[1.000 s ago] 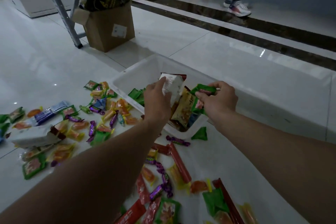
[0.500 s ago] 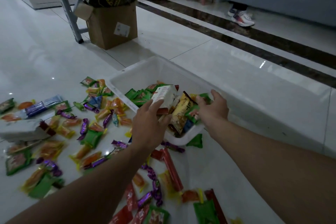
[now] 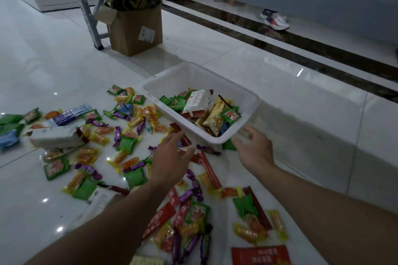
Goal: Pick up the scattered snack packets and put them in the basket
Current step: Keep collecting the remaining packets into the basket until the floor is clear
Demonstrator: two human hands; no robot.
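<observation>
Frame centre, basket (image 3: 195, 75): white packet (image 3: 197, 101) and green packet (image 3: 230, 116), held earlier, are now deposited inside. The left hand (image 3: 171, 158) and right hand (image 3: 255, 149) are drawn back below its near rim, fingers apart, empty. Many loose packets (image 3: 129, 144) are left scattered lower left.

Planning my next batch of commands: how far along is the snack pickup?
Done: a small pile lies in the white basket, a yellow packet on top. In hand: nothing; left hand and right hand are open by its near rim. Left: most of it, dozens of packets on the floor, including a long white packet at far left.
</observation>
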